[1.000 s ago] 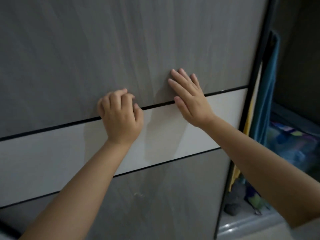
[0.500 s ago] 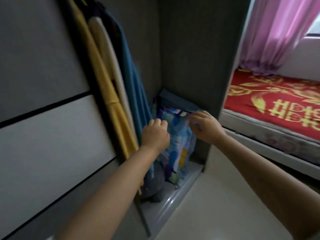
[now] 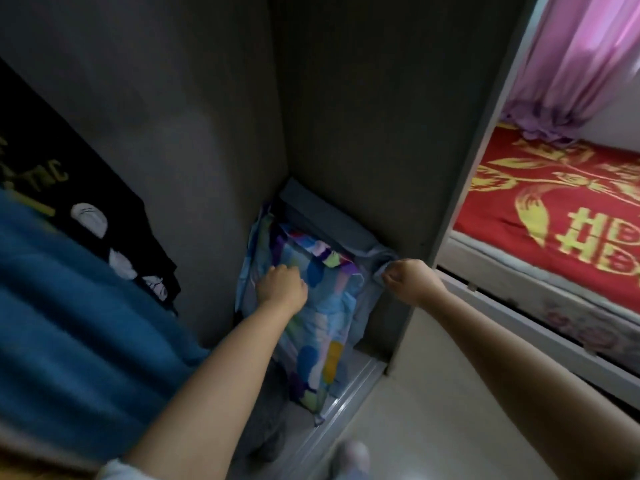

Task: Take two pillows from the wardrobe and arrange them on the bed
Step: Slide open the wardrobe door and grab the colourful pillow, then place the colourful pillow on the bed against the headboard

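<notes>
Our left hand (image 3: 281,285) grips the patterned pillow (image 3: 311,327) in wardrobe (image 3: 363,116); right hand (image 3: 408,280) pinches grey-blue pillow's (image 3: 332,220) corner

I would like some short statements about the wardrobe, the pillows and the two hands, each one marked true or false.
1. The left hand rests on the pillow with the multicoloured patchwork cover. True.
2. The right hand grips a corner of the plain grey-blue pillow. True.
3. Both pillows already lie on the bed with the red and gold cover. False: both stand inside the wardrobe.
4. The curtain by the bed is green. False: it is pink.
5. A blue fuzzy garment hangs left of the pillows. True.
</notes>
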Available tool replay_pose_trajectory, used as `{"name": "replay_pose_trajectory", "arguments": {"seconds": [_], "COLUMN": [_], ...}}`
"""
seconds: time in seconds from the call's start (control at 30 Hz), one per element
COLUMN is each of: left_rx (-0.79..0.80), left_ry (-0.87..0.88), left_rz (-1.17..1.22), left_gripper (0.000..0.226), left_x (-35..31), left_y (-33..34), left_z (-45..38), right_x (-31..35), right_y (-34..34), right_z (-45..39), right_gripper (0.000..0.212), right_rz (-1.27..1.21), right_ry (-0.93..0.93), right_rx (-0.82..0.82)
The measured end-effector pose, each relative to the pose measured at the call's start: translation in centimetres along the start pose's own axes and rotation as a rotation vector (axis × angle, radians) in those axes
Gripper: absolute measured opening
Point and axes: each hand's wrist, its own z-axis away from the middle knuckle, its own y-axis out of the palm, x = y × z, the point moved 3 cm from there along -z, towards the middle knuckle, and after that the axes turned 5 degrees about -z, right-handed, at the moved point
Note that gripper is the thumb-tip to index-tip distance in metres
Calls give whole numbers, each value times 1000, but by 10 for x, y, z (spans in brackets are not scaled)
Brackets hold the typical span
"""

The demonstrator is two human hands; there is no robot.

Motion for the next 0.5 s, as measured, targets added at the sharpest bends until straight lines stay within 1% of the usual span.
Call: {"name": "replay_pose_trajectory", "arguments": {"seconds": [0.17, 0.23, 0.3, 0.4, 0.5], "left_rx": [40, 36, 41, 44, 13], "left_ry": [-116, -106, -89, -72, 17], "left_rz": [-21, -27, -44, -62, 3], "left_gripper": [30, 27, 26, 26, 30], "left_x": [12, 15, 14, 6, 0], "left_y": [39, 53, 67, 91, 120], "left_z": [-100, -135, -169, -213, -253], "right_x": [-18, -23, -28, -36, -41], "right_y": [48, 69, 93, 133, 169], "right_z": [-113, -147, -179, -217, -240], "right_gripper": [27, 28, 32, 35, 34], "right_rz": [-27, -40, -54, -67, 49], "right_ry": [137, 141, 145, 213, 234], "right_rx": [147, 183, 170, 181, 174]}}
